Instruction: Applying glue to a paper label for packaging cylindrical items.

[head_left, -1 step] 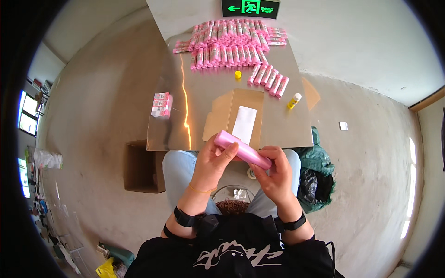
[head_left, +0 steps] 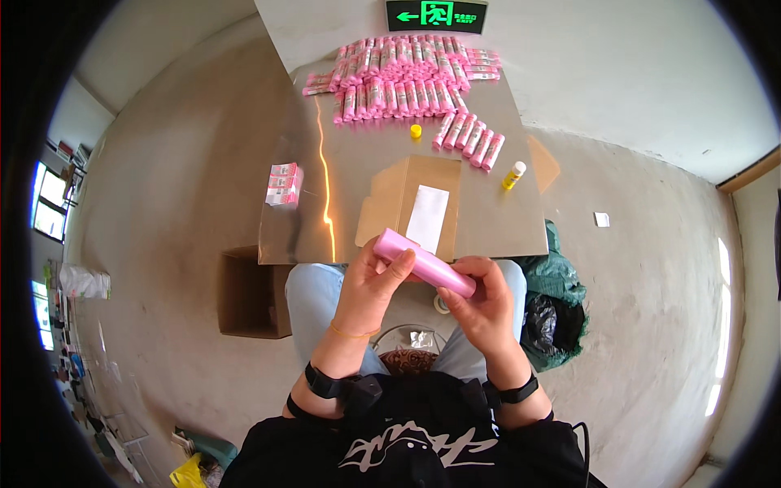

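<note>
Both my hands hold a glossy pink roll of plastic bags (head_left: 431,267) just off the near edge of the metal table (head_left: 301,236). My left hand (head_left: 376,275) is closed around its upper left end, thumb on top. At the lower right end, my right hand (head_left: 482,294) pinches it between thumb and fingers. No label shows on the roll's visible side. Beyond it, a white paper strip (head_left: 428,213) lies on a flattened piece of brown cardboard (head_left: 392,193).
Many labelled pink rolls (head_left: 397,99) are stacked at the far end, with several more (head_left: 470,140) before them. A yellow glue stick (head_left: 512,176) stands at right; a yellow cap (head_left: 416,131) lies mid-table. Printed labels (head_left: 283,185) are piled left. A cardboard box (head_left: 248,297) sits below.
</note>
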`<state>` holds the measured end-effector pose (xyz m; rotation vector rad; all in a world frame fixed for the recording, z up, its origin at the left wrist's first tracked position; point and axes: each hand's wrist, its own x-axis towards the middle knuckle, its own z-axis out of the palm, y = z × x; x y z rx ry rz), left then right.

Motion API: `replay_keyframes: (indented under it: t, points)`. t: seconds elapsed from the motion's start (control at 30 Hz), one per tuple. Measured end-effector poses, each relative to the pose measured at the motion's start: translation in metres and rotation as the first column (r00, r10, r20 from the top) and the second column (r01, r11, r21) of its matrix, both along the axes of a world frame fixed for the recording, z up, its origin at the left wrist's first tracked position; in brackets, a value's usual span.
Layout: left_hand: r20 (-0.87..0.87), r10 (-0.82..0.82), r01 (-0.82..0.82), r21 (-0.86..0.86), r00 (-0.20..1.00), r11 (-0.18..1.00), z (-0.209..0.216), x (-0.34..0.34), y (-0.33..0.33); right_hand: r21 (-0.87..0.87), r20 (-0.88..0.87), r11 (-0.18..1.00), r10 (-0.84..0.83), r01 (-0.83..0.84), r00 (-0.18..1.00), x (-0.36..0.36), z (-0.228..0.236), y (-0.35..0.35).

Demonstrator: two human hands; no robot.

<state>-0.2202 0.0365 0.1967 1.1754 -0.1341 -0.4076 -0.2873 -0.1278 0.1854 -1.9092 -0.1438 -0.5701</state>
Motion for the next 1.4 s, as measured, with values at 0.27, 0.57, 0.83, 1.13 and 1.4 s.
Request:
replay_keyframes:
  t: [0.27, 0.57, 0.83, 1.13, 1.4]
  points:
    - [0.201, -0.064, 0.080, -0.075, 0.978, 0.994, 0.031, -0.051, 0.008, 0.911, -0.026, 0.381, 0.431, -0.156, 0.902, -0.051, 0.025, 0.002]
    - [0.096, -0.214, 0.212, 0.027, 0.972, 0.977, 0.078, -0.087, 0.036, 0.446, 0.017, 0.854, 0.291, -0.268, 0.956, -0.092, 0.063, 0.002]
    - [0.425, -0.162, 0.149, 0.064, 0.890, 0.987, 0.070, -0.090, 0.043, 0.843, -0.024, 0.488, 0.453, -0.226, 0.891, -0.086, 0.059, 0.009]
    - [0.013, -0.124, 0.123, 0.063, 0.992, 0.990, 0.073, -0.079, 0.066, 0.219, -0.075, 0.945, 0.263, -0.242, 0.962, -0.075, 0.064, 0.030]
    - [0.400, -0.096, 0.029, 0.172, 0.911, 0.985, 0.022, -0.058, 0.060, 0.778, -0.330, 0.622, 0.520, -0.085, 0.787, -0.044, 0.041, 0.018]
